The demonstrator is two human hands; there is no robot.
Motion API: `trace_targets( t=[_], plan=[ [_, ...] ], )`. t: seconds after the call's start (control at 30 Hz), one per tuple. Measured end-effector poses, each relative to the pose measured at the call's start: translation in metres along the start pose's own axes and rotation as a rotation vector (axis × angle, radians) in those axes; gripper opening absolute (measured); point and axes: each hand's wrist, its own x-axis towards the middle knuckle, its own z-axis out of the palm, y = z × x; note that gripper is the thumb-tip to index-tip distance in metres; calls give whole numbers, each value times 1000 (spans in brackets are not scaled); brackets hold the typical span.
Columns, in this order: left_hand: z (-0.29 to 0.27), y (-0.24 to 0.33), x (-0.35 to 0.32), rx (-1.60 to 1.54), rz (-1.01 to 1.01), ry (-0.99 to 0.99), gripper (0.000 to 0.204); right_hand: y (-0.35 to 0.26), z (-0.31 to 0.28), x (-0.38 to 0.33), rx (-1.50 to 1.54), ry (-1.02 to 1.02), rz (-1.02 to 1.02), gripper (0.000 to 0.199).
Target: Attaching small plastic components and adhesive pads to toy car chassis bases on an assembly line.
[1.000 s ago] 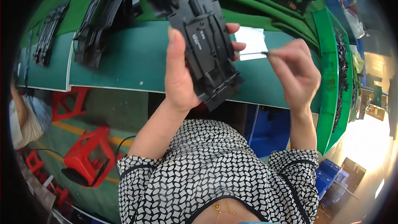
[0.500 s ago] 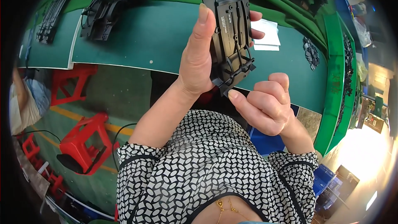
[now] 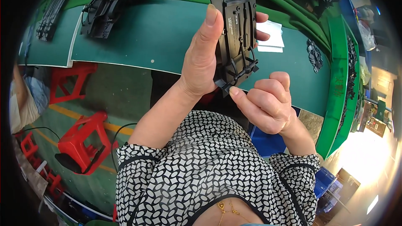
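A long black plastic toy-car chassis (image 3: 240,37) stands tilted upright in front of me, its rods and molded ribs facing me. My left hand (image 3: 203,54) is wrapped around it from the left, thumb along the near side and fingertips showing past the right edge. At its lower end, my right hand (image 3: 268,102) is closed, the other fingers curled, with the thumb tip pressed to a small dark corner piece (image 3: 225,91). Whether that piece is separate from the chassis, I cannot tell.
More black chassis parts (image 3: 106,14) lie on the green-topped table (image 3: 138,37) at left. White paper (image 3: 271,37), small black parts (image 3: 315,56) and a green bin (image 3: 338,83) are to the right. Red stools (image 3: 86,140) stand on the floor; a person's arm (image 3: 21,88) shows far left.
The chassis and my left hand have shifted slightly right in the picture. My right thumb has moved slightly up and left, staying against the lower end.
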Motion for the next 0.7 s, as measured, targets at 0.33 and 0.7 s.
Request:
trace_targets(
  t=[0.33, 0.7],
  plan=[
    [-1, -1, -1, 11, 5, -5, 85, -1, -3, 2, -19, -36, -32, 34],
    [0, -3, -1, -53, 20, 13, 79, 0, -1, 0, -16, -43, -54, 33]
  ],
)
